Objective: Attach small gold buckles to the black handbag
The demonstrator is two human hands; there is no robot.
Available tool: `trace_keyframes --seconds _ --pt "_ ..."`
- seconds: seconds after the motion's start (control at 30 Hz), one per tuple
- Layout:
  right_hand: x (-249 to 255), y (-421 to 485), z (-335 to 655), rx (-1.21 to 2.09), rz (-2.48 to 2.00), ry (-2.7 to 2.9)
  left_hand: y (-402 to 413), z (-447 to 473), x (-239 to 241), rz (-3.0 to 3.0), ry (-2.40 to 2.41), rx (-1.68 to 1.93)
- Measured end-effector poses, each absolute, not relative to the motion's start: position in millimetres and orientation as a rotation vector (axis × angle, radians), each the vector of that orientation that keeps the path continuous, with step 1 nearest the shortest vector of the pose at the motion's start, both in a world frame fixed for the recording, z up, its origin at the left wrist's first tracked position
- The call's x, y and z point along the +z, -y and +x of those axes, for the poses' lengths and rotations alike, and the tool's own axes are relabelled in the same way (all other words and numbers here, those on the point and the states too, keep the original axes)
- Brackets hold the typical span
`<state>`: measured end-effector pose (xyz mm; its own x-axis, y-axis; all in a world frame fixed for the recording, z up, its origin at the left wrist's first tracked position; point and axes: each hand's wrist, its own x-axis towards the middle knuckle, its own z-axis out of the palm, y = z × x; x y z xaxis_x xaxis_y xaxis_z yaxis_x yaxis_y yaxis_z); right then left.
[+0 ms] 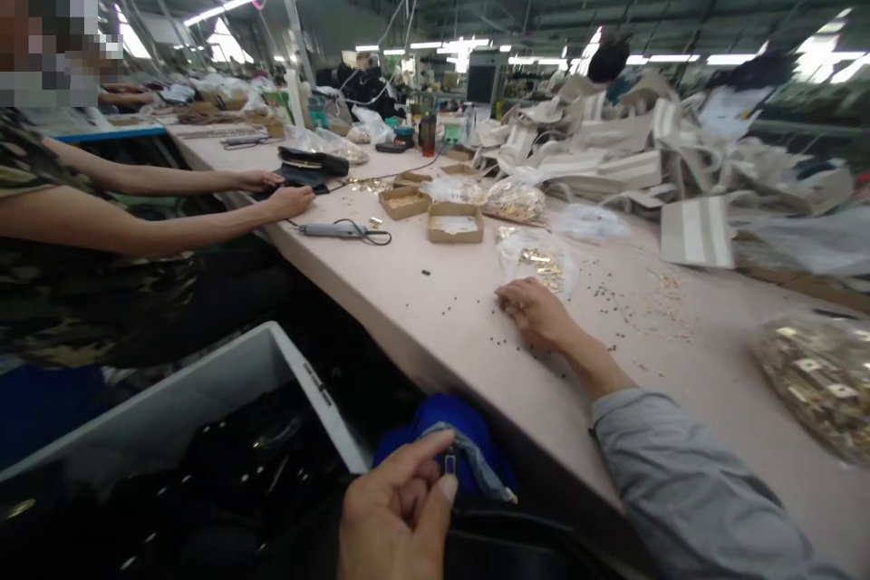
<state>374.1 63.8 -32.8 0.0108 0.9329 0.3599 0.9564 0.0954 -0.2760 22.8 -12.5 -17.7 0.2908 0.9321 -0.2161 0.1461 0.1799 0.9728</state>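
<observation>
My left hand (398, 517) is low in front of me, below the table edge. Its thumb and forefinger pinch a small dark metal piece (449, 464). My right hand (536, 313), in a grey sleeve, rests knuckles up on the pale table (421, 308). Its fingers are curled down among scattered small dark pieces (598, 294), and the fingertips are hidden. A clear bag of gold fittings (540, 261) lies just beyond this hand.
A co-worker on the left has both hands on a black item (309, 169). A corded tool (333, 230), cardboard trays (455, 223), a pile of striped bags (612, 154) and another bag of fittings (816, 381) lie on the table. A white bin (204, 385) of black goods and blue cloth (455, 430) lie below.
</observation>
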Motion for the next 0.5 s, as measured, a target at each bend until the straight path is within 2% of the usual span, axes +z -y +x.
trace_keyframes --seconds 0.33,0.4,0.5 --pt "-43.0 -65.5 385.5 -0.117 -1.876 1.922 20.9 21.4 -11.5 1.292 -1.119 0.714" --pt "-40.7 -63.3 383.6 -0.131 -1.882 1.900 22.6 18.6 -10.2 1.454 -1.095 0.853" --pt "-40.2 -60.5 382.3 -0.134 -1.901 1.883 24.9 12.1 -6.9 1.840 -0.789 1.274"
